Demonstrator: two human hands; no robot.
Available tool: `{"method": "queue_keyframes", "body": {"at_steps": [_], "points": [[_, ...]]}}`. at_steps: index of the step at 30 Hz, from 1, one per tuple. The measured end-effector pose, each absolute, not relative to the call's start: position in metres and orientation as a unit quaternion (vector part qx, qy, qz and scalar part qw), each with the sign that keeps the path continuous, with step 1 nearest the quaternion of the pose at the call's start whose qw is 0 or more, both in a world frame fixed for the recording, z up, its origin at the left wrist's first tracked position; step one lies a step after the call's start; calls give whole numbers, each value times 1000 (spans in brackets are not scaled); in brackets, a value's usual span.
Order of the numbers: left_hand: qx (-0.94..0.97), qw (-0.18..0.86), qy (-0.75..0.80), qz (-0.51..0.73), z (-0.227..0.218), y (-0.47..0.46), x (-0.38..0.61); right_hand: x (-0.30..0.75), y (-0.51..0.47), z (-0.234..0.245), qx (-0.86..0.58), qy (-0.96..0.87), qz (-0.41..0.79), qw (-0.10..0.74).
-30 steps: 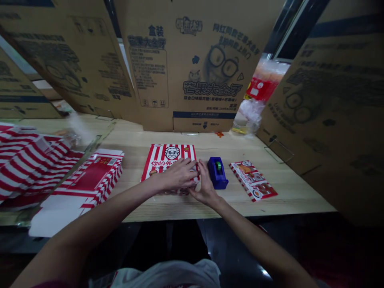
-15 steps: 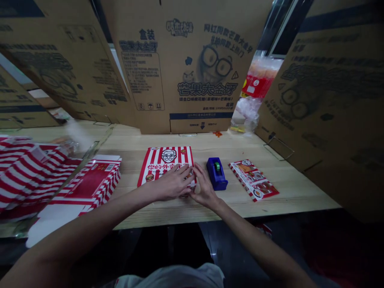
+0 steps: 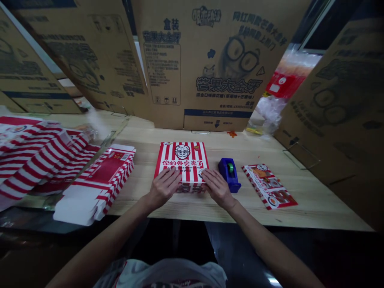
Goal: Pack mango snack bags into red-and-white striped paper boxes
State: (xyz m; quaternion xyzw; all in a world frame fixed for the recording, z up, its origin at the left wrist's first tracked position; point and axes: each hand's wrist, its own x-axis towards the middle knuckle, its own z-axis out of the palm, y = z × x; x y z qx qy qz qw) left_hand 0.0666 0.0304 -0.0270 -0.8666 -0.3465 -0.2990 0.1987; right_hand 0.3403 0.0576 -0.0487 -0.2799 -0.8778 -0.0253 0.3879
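A red-and-white striped cardboard box [image 3: 183,160] with a bearded face and Chinese lettering on its lid lies on the wooden table, closed on top. My left hand [image 3: 164,186] rests on its front left corner, fingers stretched out over the lid. On the front right corner lies my right hand [image 3: 219,187], its fingers also laid flat on the lid; both thumbs are hard to make out. Just right of the box stands a blue tape dispenser [image 3: 230,176] with a green roll. Farther right is a flat printed red-and-white packet [image 3: 269,186].
Flattened striped cartons [image 3: 105,170] are stacked at the left, beside a heap of striped packaging [image 3: 39,156]. Large brown cardboard boxes [image 3: 216,68] stand along the back and right. Clear plastic bags [image 3: 267,114] sit between them. The table's front edge [image 3: 192,220] is close to me.
My hands were together at the box's front right corner; now they are apart, the left one moved to the front left corner. The view has shifted slightly left.
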Motion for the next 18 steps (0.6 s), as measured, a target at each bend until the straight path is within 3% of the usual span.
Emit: {"method": "queue_keyframes", "body": {"at_steps": [7,14,18], "points": [[-852,191,-388,-295,-23,18,66,333,55,-46,-282,-859,-13,426],[-788,184,-434,-397,-30,18,77,324,53,-51,-303,-829,34,469],[-779,184,-441,-406,-34,24,79,319,54,-44,-314,-845,-7,433]]}}
